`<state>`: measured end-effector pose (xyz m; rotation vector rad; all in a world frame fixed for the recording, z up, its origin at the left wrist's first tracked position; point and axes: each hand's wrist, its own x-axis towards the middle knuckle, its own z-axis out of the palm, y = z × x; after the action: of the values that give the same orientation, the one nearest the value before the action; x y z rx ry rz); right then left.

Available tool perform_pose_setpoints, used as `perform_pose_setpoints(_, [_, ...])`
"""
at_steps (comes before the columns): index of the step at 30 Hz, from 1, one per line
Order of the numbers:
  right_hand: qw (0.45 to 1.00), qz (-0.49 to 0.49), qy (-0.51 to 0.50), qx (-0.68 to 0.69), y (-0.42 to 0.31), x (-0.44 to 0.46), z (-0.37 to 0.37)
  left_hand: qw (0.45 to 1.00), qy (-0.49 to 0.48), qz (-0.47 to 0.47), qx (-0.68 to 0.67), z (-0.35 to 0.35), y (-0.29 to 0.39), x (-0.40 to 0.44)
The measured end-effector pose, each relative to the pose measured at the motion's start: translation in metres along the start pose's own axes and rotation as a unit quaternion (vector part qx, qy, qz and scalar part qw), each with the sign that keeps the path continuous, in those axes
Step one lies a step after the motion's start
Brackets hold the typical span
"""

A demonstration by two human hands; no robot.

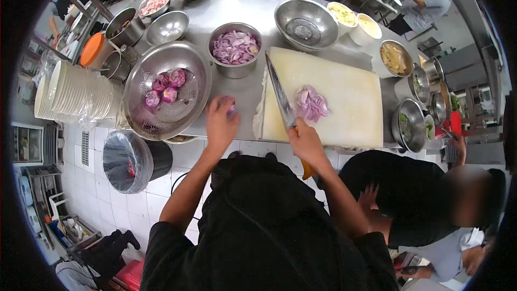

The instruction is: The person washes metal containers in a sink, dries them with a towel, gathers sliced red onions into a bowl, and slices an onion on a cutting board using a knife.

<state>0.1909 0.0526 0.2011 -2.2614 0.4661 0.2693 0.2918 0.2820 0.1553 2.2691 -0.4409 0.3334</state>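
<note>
My left hand (222,126) is closed around a red onion (231,109), partly hidden by the fingers, between the colander and the cutting board. In my right hand (305,140) is the yellow handle of a large kitchen knife (279,89). Its blade points away from me over the left part of the white cutting board (344,91). Sliced red onion (311,103) lies in a small heap just right of the blade. Several whole red onions (168,85) sit in the perforated metal colander (191,67) at left. Beyond my left hand stands a metal pot (235,70) full of sliced onion (235,48).
A large metal bowl (307,21) stands behind the board. Food containers (395,59) line the right side; stacked white containers (81,94) stand left. Below the counter is a lined bin (126,161). A co-worker in black (401,188) is close on my right.
</note>
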Motion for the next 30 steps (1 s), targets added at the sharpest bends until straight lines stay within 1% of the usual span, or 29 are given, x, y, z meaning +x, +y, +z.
perform_pose_setpoints(2, [1.000,0.007,0.012,-0.004,0.008,0.001,0.001,0.997,-0.009,0.004,0.076,0.000,-0.016,0.001])
perform_pose_setpoints(4, [0.999,0.006,0.034,-0.006,0.019,0.003,-0.003,0.999,-0.030,0.002,0.043,0.005,-0.028,0.005])
perform_pose_setpoints(5, [0.998,-0.003,0.047,-0.036,0.024,0.004,-0.007,0.999,-0.043,0.001,0.026,0.007,-0.034,0.006])
perform_pose_setpoints(7, [0.992,-0.019,0.079,-0.095,0.027,0.004,-0.020,0.998,-0.058,-0.032,0.004,0.007,-0.033,0.011])
perform_pose_setpoints(10, [0.987,-0.015,0.098,-0.127,0.033,0.007,-0.032,0.997,-0.060,-0.054,-0.022,0.009,-0.032,0.012])
perform_pose_setpoints(14, [0.987,-0.018,0.097,-0.124,0.035,0.006,-0.043,0.998,-0.051,-0.044,-0.020,0.009,-0.028,0.013])
perform_pose_setpoints(16, [0.989,-0.020,0.083,-0.119,0.029,0.002,-0.045,0.999,-0.048,-0.023,-0.007,0.017,-0.029,0.013])
perform_pose_setpoints(20, [0.997,-0.027,0.062,-0.037,0.010,-0.005,-0.037,0.999,-0.045,-0.009,0.023,0.025,-0.032,0.020])
perform_pose_setpoints(22, [0.997,-0.037,0.070,0.005,0.018,-0.004,-0.030,0.999,-0.035,-0.022,0.004,0.023,-0.030,0.022])
perform_pose_setpoints(23, [0.997,-0.043,0.057,0.004,0.022,-0.003,-0.028,0.999,-0.031,-0.027,-0.008,0.023,-0.029,0.025])
perform_pose_setpoints(26, [0.999,-0.042,0.031,0.001,0.033,-0.006,-0.029,0.986,-0.024,-0.107,-0.122,0.023,-0.011,0.025])
perform_pose_setpoints(28, [0.999,-0.036,0.018,0.001,0.033,-0.006,-0.026,0.978,-0.051,-0.092,-0.180,0.014,0.030,0.033])
perform_pose_setpoints(29, [0.999,-0.033,0.028,-0.018,0.029,-0.009,-0.026,0.972,-0.063,-0.086,-0.209,0.016,0.048,0.035])
perform_pose_setpoints(30, [0.998,-0.033,0.036,-0.038,0.021,-0.011,-0.027,0.980,-0.065,-0.028,-0.185,0.028,0.058,0.034])
